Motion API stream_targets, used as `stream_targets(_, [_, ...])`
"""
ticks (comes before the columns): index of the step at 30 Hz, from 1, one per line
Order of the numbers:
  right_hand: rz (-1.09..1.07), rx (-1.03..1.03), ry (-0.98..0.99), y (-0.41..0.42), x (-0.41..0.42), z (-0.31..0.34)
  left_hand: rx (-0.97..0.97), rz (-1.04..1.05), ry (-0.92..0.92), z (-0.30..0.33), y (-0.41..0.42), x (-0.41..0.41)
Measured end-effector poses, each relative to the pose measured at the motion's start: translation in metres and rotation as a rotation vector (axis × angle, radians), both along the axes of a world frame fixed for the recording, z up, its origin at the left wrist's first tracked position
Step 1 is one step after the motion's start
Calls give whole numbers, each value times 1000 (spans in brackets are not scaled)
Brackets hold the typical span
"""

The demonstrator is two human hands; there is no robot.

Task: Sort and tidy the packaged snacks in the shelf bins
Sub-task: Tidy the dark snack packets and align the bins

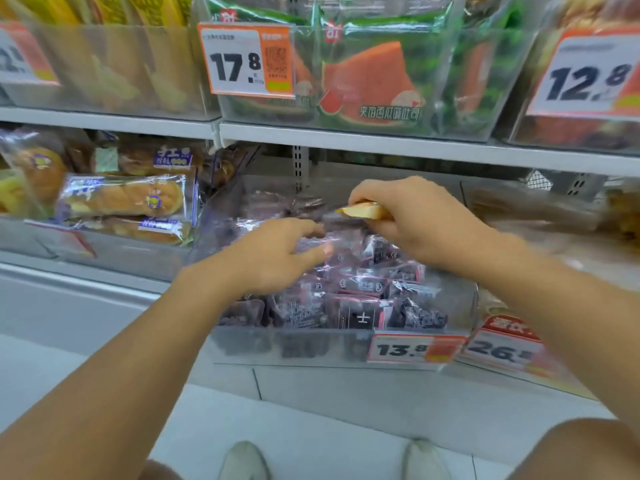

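Here, left of centre, my left hand (277, 254) hovers fingers loose over the dark snack packs (363, 299) in the middle bin (311, 344). To its right, my right hand (408, 220) pinches a pale yellow pack (363, 211), long axis level, tip pointing frame-left, above the bin's rear.

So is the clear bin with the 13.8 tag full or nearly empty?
Fairly full: dark purple-and-pink snack packets are piled through the clear plastic bin, above its front wall.
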State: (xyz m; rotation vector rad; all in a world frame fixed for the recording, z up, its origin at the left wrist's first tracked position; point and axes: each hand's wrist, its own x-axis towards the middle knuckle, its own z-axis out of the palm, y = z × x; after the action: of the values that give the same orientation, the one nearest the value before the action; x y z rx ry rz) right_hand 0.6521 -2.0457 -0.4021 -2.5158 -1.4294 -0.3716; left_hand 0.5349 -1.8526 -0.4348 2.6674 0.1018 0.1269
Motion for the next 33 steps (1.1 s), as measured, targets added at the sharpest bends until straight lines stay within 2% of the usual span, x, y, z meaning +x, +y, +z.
stream_targets(2, [74, 276, 150, -22, -25, -6, -148, 22, 4, 2, -19, -9])
stream_targets(4, [86, 680, 522, -43, -43, -10, -347, 50, -11, 4, -39, -13])
stream_targets(6, [20, 1053, 967, -62, -58, -8, -410, 67, -112, 8, -60, -11])
stream_targets(8, [-41, 1155, 1290, -77, -63, -9, -637, 49, -229, 12, -83, -4])
stream_targets(10, [-119, 1103, 1417, -98, -63, -12, -849, 3, -292, 18, -109, 4])
stream_targets(13, [-255, 901, 1282, -146, -56, 0, -801, -43, -297, 26, -139, 22])
stream_targets(15, [-200, 741, 1172, -188, -50, 13, -701, -178, -238, 40, -160, 37])
stream_targets(18, [-160, 660, 1183, -240, -43, 21, -606, -323, -177, 67, -205, 61])
stream_targets(21, [-293, 757, 1139, -280, -35, 19, -739, -201, -202, 67, -254, 90])
stream_targets(24, [-488, 1065, 1182, -315, -31, 16, -975, -148, -46, 40, -296, 103])
stream_targets(26, [-552, 1204, 1230, -330, -29, 9, -848, -212, -5, 24, -317, 109])
stream_targets(29, [-592, 1266, 1241, -340, -21, 3, -558, -337, -109, 27, -335, 121])
stream_targets(31, [-613, 1238, 1191, -349, -17, 7, -494, -404, -125, 31, -341, 128])
stream_targets(33, [-626, 1108, 1083, -360, -9, 7, -520, -459, -90, 27, -346, 131])
